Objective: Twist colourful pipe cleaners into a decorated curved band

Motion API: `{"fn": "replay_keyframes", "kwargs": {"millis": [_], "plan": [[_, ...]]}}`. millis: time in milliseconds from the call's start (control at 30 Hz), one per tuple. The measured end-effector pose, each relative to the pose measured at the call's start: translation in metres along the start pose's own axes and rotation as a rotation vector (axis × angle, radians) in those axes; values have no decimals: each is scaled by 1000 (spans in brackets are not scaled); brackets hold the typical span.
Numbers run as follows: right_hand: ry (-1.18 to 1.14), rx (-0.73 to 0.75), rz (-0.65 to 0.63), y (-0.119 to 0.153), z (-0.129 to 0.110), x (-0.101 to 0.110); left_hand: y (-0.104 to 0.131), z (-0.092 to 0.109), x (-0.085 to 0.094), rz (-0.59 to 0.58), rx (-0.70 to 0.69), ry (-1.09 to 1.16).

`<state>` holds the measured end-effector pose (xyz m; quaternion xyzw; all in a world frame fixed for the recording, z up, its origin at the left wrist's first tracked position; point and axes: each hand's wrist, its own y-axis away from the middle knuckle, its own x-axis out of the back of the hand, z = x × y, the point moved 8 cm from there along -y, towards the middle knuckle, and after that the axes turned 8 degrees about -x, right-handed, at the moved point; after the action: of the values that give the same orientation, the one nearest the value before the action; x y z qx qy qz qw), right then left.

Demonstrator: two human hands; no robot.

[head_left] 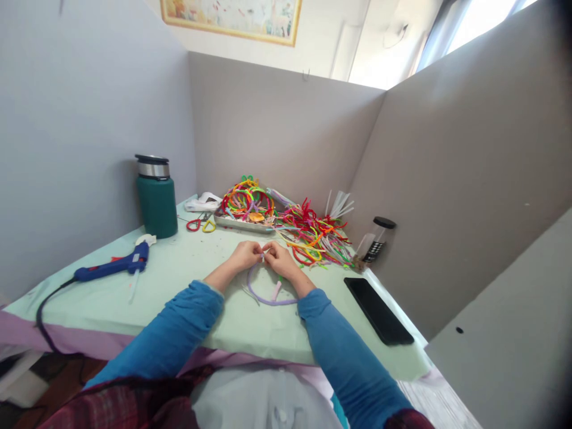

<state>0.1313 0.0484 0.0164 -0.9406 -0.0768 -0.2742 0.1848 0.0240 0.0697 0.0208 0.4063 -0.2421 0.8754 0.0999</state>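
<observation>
Both hands meet over the middle of the pale green tabletop. My left hand [245,255] is closed, its fingertips pinching a small pale lilac piece. Facing it, my right hand [277,257] pinches at the same spot, fingertips almost touching the left ones. A purple fuzzy ring [269,302] curves below the hands and passes under the right wrist. Inside the ring lies a small pale pink piece [276,290], with a bit of green near it. Thin pale strands lie at the ring's left side.
A blue glue gun [114,265] with a cord and a green bottle [157,202] stand left. Behind are scissors [193,225], a metal tray [243,224] of colourful rings and a pipe-cleaner heap [313,229]. At right: black phone [378,310], clear black-lidded jar [374,243], grey partitions.
</observation>
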Motion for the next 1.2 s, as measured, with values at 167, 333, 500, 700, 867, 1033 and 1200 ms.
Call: {"fn": "replay_keyframes", "kwargs": {"millis": [167,333,500,700,867,1033,1200], "plan": [[16,7,5,-1,2,-1,0,2,1,-1,-28,-54],[20,18,4,0,1,-2,3,-2,-2,-21,65,38],[31,51,-6,3,-4,-3,7,-10,-6,-65,197,101],[-5,41,1,0,-1,-2,7,-12,-9,-77,201,169],[-15,44,-4,-1,1,-3,6,-15,-13,-89,206,231],[29,116,-25,3,-7,-3,6,-20,-17,-112,244,272],[38,85,52,0,-2,3,4,-12,-19,-110,167,400]]}}
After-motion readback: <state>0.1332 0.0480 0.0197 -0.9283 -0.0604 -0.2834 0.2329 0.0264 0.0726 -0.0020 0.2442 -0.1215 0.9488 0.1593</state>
